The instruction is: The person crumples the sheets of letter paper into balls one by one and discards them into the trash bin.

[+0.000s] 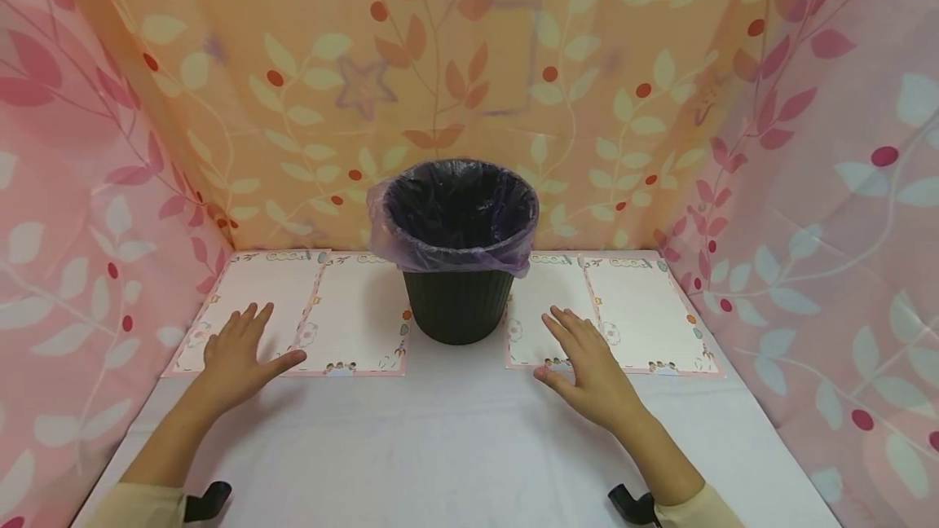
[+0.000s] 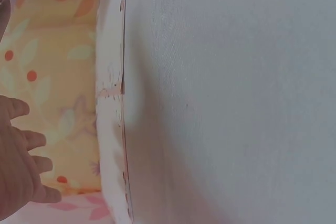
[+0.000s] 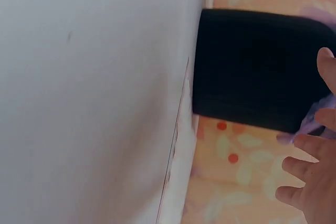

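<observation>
A dark ribbed trash bin [image 1: 458, 304] stands upright at the back middle of the table. A thin purple trash bag [image 1: 469, 257] lines it, its edge folded over the rim. My left hand [image 1: 238, 357] hovers over the left side with fingers spread, holding nothing. On the right, my right hand [image 1: 590, 373] is also held above the table, fingers spread and nothing in them. Both hands are apart from the bin. The right wrist view shows the bin [image 3: 252, 69] beyond the fingers of my right hand [image 3: 320, 177]. In the left wrist view my left hand [image 2: 18, 166] has its fingers extended.
Decorated paper sheets [image 1: 359, 312] lie flat left of the bin, and more sheets [image 1: 645, 316] lie to its right. A white cloth covers the table [image 1: 425, 446]. Patterned curtains [image 1: 440, 47] rise behind and at both sides. Black wrist mounts show at both sleeves.
</observation>
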`<state>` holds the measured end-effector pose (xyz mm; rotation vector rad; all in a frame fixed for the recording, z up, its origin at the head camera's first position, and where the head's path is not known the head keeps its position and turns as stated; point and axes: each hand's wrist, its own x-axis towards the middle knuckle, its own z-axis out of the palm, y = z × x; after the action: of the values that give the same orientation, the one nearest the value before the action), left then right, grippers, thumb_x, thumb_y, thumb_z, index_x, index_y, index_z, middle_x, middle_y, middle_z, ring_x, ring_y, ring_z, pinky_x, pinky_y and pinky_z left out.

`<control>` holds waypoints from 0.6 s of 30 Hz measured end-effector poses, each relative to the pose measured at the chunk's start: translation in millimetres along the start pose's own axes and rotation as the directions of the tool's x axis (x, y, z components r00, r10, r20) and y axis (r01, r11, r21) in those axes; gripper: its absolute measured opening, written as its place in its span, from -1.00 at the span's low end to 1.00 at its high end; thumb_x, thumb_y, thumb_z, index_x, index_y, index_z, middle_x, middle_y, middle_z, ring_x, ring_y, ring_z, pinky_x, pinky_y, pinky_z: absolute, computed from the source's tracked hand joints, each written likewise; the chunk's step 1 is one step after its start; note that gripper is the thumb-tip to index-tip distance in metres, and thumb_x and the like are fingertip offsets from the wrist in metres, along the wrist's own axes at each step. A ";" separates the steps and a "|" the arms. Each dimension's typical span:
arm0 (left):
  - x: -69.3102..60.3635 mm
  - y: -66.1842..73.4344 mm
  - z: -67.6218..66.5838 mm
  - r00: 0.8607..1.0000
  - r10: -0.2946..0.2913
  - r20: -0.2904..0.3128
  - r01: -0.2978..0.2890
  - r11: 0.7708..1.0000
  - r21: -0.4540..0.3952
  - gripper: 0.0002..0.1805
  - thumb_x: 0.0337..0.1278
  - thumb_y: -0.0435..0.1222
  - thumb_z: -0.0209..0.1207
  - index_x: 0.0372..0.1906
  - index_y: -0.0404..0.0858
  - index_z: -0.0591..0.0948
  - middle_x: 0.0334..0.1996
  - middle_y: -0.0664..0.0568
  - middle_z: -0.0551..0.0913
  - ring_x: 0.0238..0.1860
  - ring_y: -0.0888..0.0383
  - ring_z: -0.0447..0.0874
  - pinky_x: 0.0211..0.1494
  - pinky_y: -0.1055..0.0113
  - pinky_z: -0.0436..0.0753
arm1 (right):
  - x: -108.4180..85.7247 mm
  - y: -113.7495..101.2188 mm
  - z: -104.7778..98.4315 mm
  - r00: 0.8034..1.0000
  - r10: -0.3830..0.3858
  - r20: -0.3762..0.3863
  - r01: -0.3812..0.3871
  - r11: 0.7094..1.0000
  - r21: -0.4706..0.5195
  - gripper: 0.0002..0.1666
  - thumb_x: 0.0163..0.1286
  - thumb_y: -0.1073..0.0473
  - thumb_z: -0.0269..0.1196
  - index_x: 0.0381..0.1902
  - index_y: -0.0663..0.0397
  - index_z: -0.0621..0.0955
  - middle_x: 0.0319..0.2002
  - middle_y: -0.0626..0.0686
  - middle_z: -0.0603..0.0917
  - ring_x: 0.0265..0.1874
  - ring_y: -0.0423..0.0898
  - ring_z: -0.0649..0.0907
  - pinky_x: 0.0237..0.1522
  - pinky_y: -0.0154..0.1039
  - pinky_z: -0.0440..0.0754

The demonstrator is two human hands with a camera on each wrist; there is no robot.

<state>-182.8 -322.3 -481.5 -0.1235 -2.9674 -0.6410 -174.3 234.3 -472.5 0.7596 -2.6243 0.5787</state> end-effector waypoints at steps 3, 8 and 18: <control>3.6 0.9 2.2 1.000 -0.004 0.020 0.004 1.000 0.000 0.25 0.07 0.34 0.29 0.62 -0.31 0.03 0.55 -0.50 0.01 0.52 -0.56 -0.13 0.30 -0.66 -0.08 | 4.2 -9.9 7.1 1.000 -0.021 -0.012 0.021 1.000 0.023 -0.03 0.35 -0.28 0.36 0.59 -0.13 0.28 0.54 0.02 0.34 0.51 0.10 0.33 0.50 0.21 0.23; 8.5 -1.9 5.9 0.999 -0.007 0.049 0.008 1.000 -0.011 0.30 0.00 0.35 0.34 0.63 -0.32 0.02 0.55 -0.51 0.00 0.51 -0.58 -0.11 0.31 -0.65 -0.05 | 13.1 -27.2 18.0 0.999 -0.044 -0.006 0.044 0.997 0.069 -0.06 0.35 -0.21 0.39 0.58 -0.17 0.29 0.50 -0.03 0.40 0.46 0.03 0.40 0.46 0.15 0.35; 17.9 -10.4 14.2 0.997 0.045 0.062 -0.038 0.994 -0.107 0.28 0.00 0.22 0.43 0.58 -0.45 0.06 0.51 -0.56 0.06 0.48 -0.59 -0.04 0.42 -0.52 0.01 | 28.1 -58.2 36.1 0.993 -0.120 -0.013 0.120 0.983 0.135 -0.21 0.38 -0.14 0.38 0.48 -0.08 0.43 0.41 -0.03 0.50 0.39 0.00 0.49 0.38 0.11 0.47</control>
<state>-202.8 -324.7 -496.5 -0.2182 -2.9831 -0.8037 -171.3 160.4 -474.7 0.9488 -2.5330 0.7288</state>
